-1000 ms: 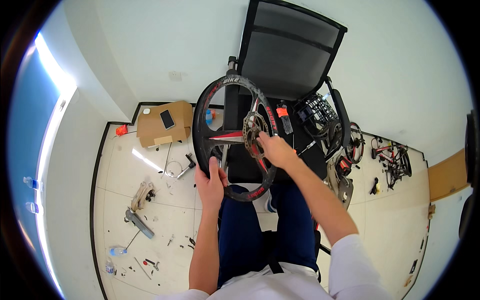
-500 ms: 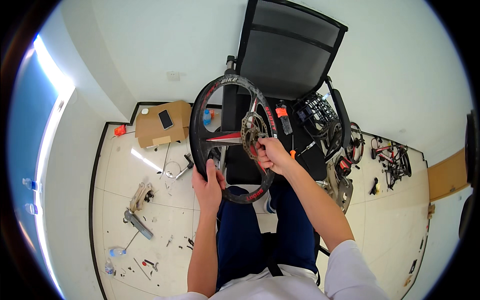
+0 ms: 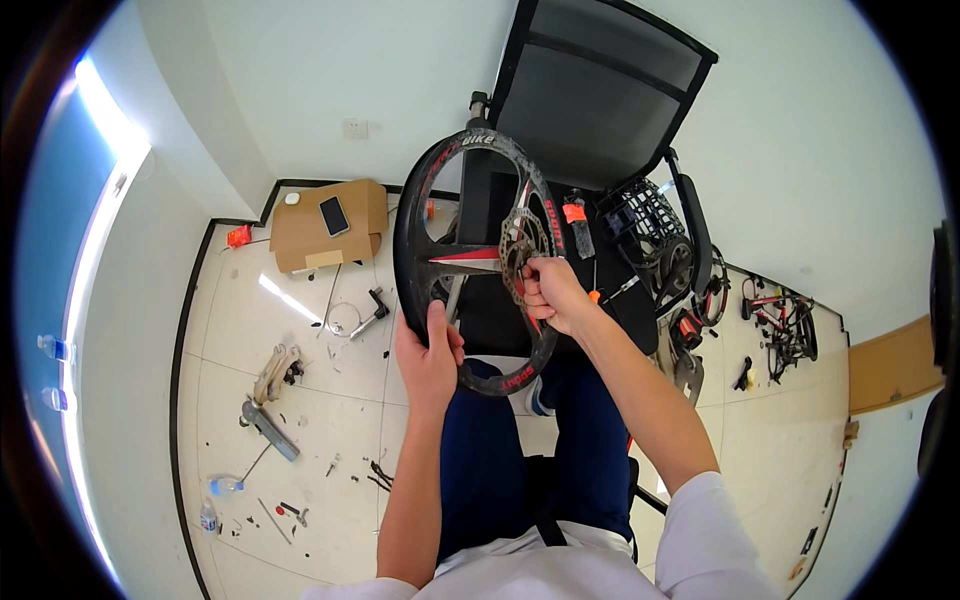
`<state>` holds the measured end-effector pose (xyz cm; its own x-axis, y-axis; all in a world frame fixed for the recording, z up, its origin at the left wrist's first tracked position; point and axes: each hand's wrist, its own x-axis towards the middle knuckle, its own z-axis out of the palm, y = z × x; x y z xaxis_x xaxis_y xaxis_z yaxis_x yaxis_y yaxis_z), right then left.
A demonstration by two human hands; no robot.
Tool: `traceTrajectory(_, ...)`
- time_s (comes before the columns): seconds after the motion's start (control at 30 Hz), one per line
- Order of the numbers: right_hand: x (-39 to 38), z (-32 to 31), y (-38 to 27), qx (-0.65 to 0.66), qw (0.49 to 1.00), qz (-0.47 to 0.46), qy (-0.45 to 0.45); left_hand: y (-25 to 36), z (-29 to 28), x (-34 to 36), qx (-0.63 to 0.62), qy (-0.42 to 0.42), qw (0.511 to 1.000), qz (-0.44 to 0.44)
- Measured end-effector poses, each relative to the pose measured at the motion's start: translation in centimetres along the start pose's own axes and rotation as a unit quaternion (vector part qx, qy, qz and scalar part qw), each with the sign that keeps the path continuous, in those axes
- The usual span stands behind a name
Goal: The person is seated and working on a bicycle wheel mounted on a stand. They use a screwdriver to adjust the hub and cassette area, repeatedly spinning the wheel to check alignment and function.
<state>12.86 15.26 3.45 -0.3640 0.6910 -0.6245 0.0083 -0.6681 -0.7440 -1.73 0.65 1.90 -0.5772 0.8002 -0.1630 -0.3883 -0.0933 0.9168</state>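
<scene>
A black bicycle wheel with wide spokes, red and grey in places, stands on edge above my lap, tilted, in front of the chair seat. My left hand is wrapped round its tyre and rim at the lower left, thumb toward me. At the wheel's centre sits a metal brake disc. My right hand is closed in a pinch at the hub, just beside the disc. What its fingertips grip is hidden by the fingers.
The black mesh chair holds an orange-handled screwdriver, an orange-and-black item and a black basket. A cardboard box with a phone lies left. Tools and small parts dot the floor; a folded bike frame lies right.
The whole view has shifted slightly, so the wheel and chair appear a little further right and higher. Both hands keep their places on the wheel; the right fingers have turned slightly at the hub.
</scene>
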Motion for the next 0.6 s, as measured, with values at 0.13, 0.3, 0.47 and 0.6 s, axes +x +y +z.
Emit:
traceTrajectory(0.13,0.5,-0.6,0.7,-0.188,0.979,-0.072,0.034,-0.1,0.1,0.1,0.011,0.006,1.0,-0.001)
traceTrajectory(0.3,1.6,-3.5,1.4,-0.582,0.718,-0.381,0.031,-0.2,-0.1,-0.1,0.034,-0.001,0.999,-0.005)
traceTrajectory(0.47,0.2,-3.4,-0.1,-0.641,0.664,-0.382,0.051,-0.1,0.0,0.1,0.025,-0.01,1.0,-0.004)
traceTrajectory(0.6,0.1,-3.5,0.3,-0.311,0.925,-0.217,0.034,0.1,0.2,0.1,0.022,-0.011,1.0,-0.009)
